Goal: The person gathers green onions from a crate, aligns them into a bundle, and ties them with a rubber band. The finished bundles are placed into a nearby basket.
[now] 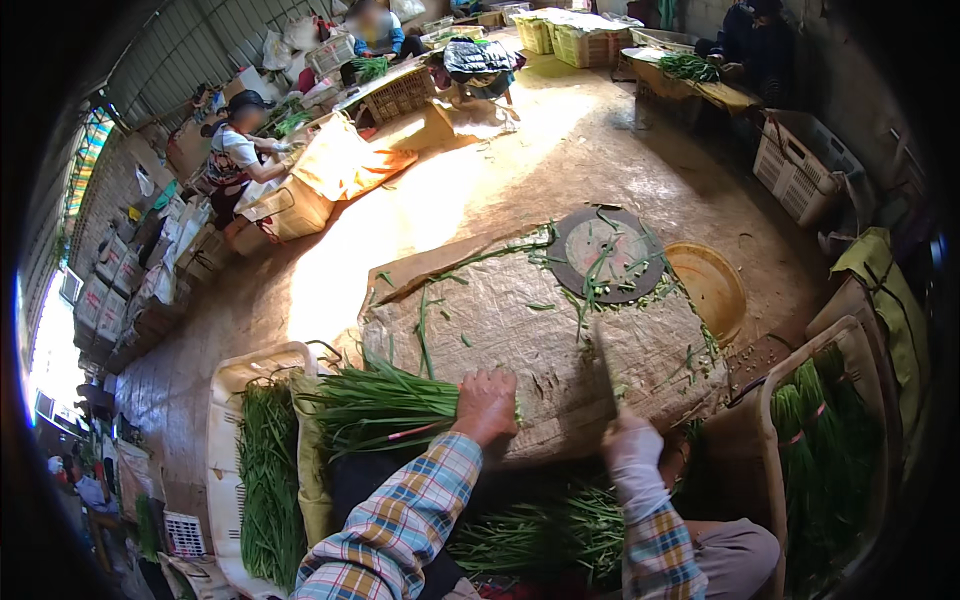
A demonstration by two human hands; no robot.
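My left hand grips a bundle of long green leaf vegetables, likely garlic chives, by its right end. The leaves spread leftward past the edge of a covered work board. A pink band shows on the bundle. In my right hand is a knife, its blade pointing away from me above the board, to the right of the bundle. A wrap covers my right wrist. Cut scraps lie around a dark round disc at the board's far right. More loose greens lie below the board, near my legs.
On the left, a white plastic crate holds greens. Another crate at right holds banded bundles. A yellowish basin sits on the floor beyond the board. Other people sit at work tables across the room. A slatted crate stands at the right wall.
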